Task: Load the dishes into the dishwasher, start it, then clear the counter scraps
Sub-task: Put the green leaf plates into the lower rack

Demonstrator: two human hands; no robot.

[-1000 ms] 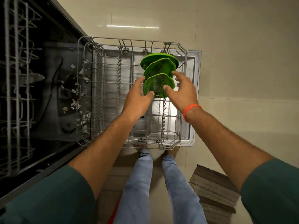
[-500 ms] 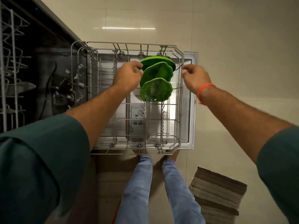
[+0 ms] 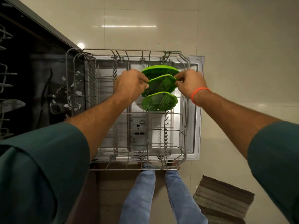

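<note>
Three green plates stand on edge in the pulled-out lower rack [image 3: 90, 81] of the dishwasher. My left hand [image 3: 129, 85] pinches the left rim of the middle green plate [image 3: 161, 84], and my right hand [image 3: 189, 83] pinches its right rim. The far green plate [image 3: 159, 70] stands behind it, the near green plate [image 3: 159, 101] in front. The rack sits over the open dishwasher door [image 3: 194, 126].
The dark dishwasher interior [image 3: 45, 88] lies to the left, with pale scraps [image 3: 77, 92] near the rack's left side. An upper wire rack [image 3: 6, 88] shows at the far left edge. A striped mat [image 3: 223, 198] lies on the tiled floor at lower right. My legs stand below the rack.
Both hands left the near plate, spread to the rack's sides, then came together on the rims of the middle plate.
</note>
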